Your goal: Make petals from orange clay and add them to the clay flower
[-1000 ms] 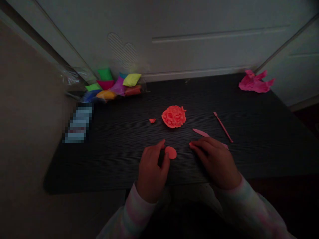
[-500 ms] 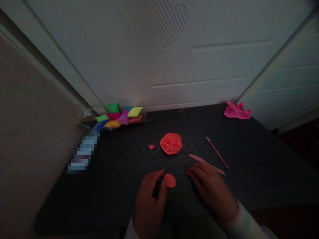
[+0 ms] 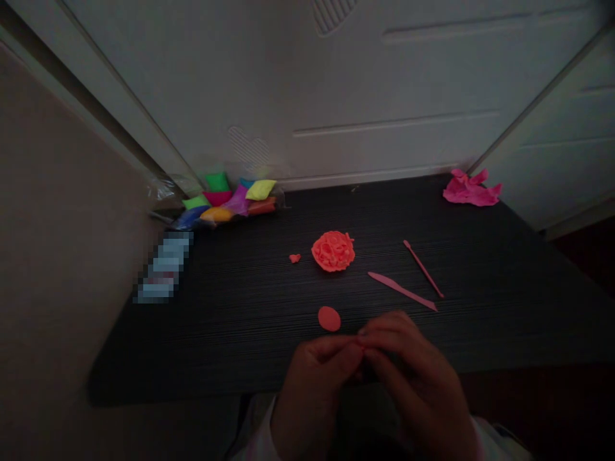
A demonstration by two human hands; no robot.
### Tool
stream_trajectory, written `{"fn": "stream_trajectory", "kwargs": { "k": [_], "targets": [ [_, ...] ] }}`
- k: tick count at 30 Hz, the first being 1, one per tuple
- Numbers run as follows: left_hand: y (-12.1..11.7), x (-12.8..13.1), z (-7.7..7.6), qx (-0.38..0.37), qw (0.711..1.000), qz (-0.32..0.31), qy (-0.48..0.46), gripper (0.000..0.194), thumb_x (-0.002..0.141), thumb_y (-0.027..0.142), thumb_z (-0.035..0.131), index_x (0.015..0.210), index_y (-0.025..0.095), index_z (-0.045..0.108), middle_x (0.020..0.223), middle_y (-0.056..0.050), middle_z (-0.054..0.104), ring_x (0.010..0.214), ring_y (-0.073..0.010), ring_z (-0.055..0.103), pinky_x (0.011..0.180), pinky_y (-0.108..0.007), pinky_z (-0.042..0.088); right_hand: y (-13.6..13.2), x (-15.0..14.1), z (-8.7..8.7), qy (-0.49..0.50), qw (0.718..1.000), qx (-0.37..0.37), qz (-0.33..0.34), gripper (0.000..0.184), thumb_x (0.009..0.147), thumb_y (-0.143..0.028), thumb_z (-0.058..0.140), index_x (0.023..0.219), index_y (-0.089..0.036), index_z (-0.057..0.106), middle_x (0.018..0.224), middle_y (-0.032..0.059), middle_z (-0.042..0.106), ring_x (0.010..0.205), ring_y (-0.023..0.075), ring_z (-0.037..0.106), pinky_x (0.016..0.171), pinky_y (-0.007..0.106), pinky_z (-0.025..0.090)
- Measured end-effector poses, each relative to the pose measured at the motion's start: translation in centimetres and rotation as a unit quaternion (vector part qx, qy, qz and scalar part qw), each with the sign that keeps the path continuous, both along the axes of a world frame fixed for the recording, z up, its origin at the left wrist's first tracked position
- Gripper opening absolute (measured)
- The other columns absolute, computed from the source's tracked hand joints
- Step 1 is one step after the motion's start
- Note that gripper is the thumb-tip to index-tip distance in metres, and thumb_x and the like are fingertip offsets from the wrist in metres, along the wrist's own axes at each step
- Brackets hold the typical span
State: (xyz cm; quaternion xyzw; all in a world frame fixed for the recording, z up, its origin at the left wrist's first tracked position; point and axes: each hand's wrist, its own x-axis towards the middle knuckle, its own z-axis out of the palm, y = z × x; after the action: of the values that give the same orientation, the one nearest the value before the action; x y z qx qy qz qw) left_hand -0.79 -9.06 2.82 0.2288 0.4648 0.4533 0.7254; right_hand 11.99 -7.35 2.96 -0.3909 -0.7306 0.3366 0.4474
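One white door (image 3: pixel 336 83) stands behind a dark table (image 3: pixel 211 339). Both hands are at the near edge: the left hand (image 3: pixel 312 384) and the right hand (image 3: pixel 425 378), fingertips meeting. A clear bag (image 3: pixel 235 202) of coloured packets lies at the back left, against the door. A pale, pixelated item (image 3: pixel 164 267) lies just in front of it; its details cannot be read. A crumpled pink piece (image 3: pixel 471 191) occupies the back right corner. A pink knife (image 3: pixel 402 292) lies beyond the right hand, with a thin pink stick (image 3: pixel 423 267) beside it, not touching. Mid-table sits a ruffled coral clay ball (image 3: pixel 333 251). Nearer, a flat coral disc (image 3: pixel 329 318) lies just beyond the left fingers. A coral scrap (image 3: pixel 295 258) lies left of the ball. Smallest is a red bit (image 3: pixel 362 347), mostly hidden, clamped between the fingertips of both hands.
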Motion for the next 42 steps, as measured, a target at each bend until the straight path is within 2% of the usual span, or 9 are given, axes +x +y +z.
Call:
{"fn": "stream_trajectory", "kwargs": {
  "k": [5, 12, 15, 21, 24, 27, 30, 34, 42],
  "targets": [
    [-0.1, -0.1, -0.5, 0.015, 1.0, -0.014, 0.016, 0.015, 0.071, 0.025, 0.06, 0.079, 0.018, 0.07, 0.075, -0.002, 0.068, 0.074, -0.0134, 0.058, 0.072, -0.024, 0.042, -0.2, 0.2, -0.8, -0.018, 1.0, -0.009, -0.004, 0.024, 0.08, -0.01, 0.049, 0.095, -0.026, 0.059, 0.095, 0.0023, 0.059, 0.088, 0.015, 0.054, 0.072, 0.027, 0.048],
    [-0.4, -0.6, 0.4, 0.107, 0.97, -0.002, 0.218, 0.011, 0.073, 0.021, 0.054, 0.07, 0.018, 0.065, 0.069, 0.001, 0.062, 0.068, -0.0127, 0.055, 0.065, -0.022, 0.042, -0.7, 0.1, -1.0, -0.018, 0.999, -0.027, 0.042, 0.033, 0.082, -0.011, 0.045, 0.109, -0.028, 0.053, 0.105, 0.0016, 0.054, 0.097, 0.0128, 0.05, 0.081, 0.023, 0.046],
    [-0.5, -0.9, 0.5, 0.141, 0.956, 0.013, 0.257, 0.014, 0.073, 0.019, 0.051, 0.061, 0.017, 0.057, 0.063, 0.001, 0.056, 0.063, -0.0118, 0.052, 0.062, -0.022, 0.04, -0.9, 0.5, -1.2, -0.012, 0.998, -0.05, 0.023, 0.034, 0.082, -0.014, 0.045, 0.112, -0.027, 0.049, 0.107, 0.0019, 0.051, 0.1, 0.0114, 0.049, 0.083, 0.018, 0.045],
    [-1.0, -1.2, 0.0, 0.143, 0.972, 0.021, 0.188, 0.028, 0.079, 0.027, 0.046, 0.053, 0.017, 0.046, 0.056, 0.002, 0.046, 0.058, -0.0108, 0.044, 0.057, -0.023, 0.036, -1.2, 1.0, -1.4, -0.031, 0.998, -0.047, 0.016, 0.03, 0.082, -0.013, 0.045, 0.109, -0.026, 0.049, 0.108, 0.002, 0.049, 0.102, 0.0102, 0.047, 0.085, 0.016, 0.042],
    [-1.4, -1.2, -0.2, 0.144, 0.98, 0.028, 0.133, 0.034, 0.082, 0.031, 0.043, 0.052, 0.016, 0.049, 0.055, 0.001, 0.049, 0.058, -0.0111, 0.046, 0.059, -0.024, 0.036, -1.5, 0.9, -1.4, -0.039, 0.998, -0.042, 0.018, 0.03, 0.082, -0.012, 0.045, 0.108, -0.027, 0.049, 0.106, 0.0016, 0.049, 0.1, 0.0099, 0.047, 0.085, 0.017, 0.042],
    [-1.7, -1.0, -0.2, 0.101, 0.99, 0.058, 0.074, 0.031, 0.083, 0.03, 0.044, 0.06, 0.014, 0.058, 0.059, 0.0, 0.056, 0.06, -0.0103, 0.05, 0.061, -0.023, 0.038, -1.9, 0.9, -1.4, -0.035, 0.998, -0.05, 0.016, 0.028, 0.083, -0.014, 0.044, 0.107, -0.028, 0.049, 0.106, 0.0009, 0.049, 0.1, 0.0098, 0.047, 0.085, 0.017, 0.041],
    [-1.9, -0.7, 0.1, 0.035, 0.994, 0.093, -0.038, 0.018, 0.078, 0.028, 0.054, 0.075, 0.014, 0.066, 0.066, -0.002, 0.064, 0.06, -0.009, 0.055, 0.059, -0.021, 0.041, -2.4, 1.0, -1.4, -0.022, 0.998, -0.052, 0.009, 0.027, 0.084, -0.014, 0.044, 0.105, -0.028, 0.05, 0.105, 0.0005, 0.049, 0.1, 0.0099, 0.047, 0.085, 0.018, 0.041],
    [-2.3, -0.5, 0.6, -0.009, 0.982, 0.111, -0.15, 0.015, 0.07, 0.022, 0.064, 0.081, 0.013, 0.068, 0.067, -0.004, 0.067, 0.06, -0.0086, 0.059, 0.058, -0.019, 0.044, -3.0, 1.2, -1.4, -0.005, 0.999, -0.05, -0.003, 0.027, 0.083, -0.013, 0.044, 0.105, -0.029, 0.05, 0.105, 0.0002, 0.049, 0.099, 0.01, 0.047, 0.084, 0.018, 0.04],
    [-3.2, -0.5, 0.8, 0.01, 0.982, 0.121, -0.142, 0.016, 0.048, 0.019, 0.079, 0.059, 0.015, 0.068, 0.05, 0.0, 0.065, 0.046, -0.0053, 0.055, 0.047, -0.014, 0.041, -3.9, 1.1, -1.7, 0.005, 0.998, -0.058, -0.006, 0.027, 0.082, -0.013, 0.048, 0.103, -0.029, 0.051, 0.104, 0.0, 0.049, 0.099, 0.0108, 0.047, 0.084, 0.02, 0.04]
  ]
}}
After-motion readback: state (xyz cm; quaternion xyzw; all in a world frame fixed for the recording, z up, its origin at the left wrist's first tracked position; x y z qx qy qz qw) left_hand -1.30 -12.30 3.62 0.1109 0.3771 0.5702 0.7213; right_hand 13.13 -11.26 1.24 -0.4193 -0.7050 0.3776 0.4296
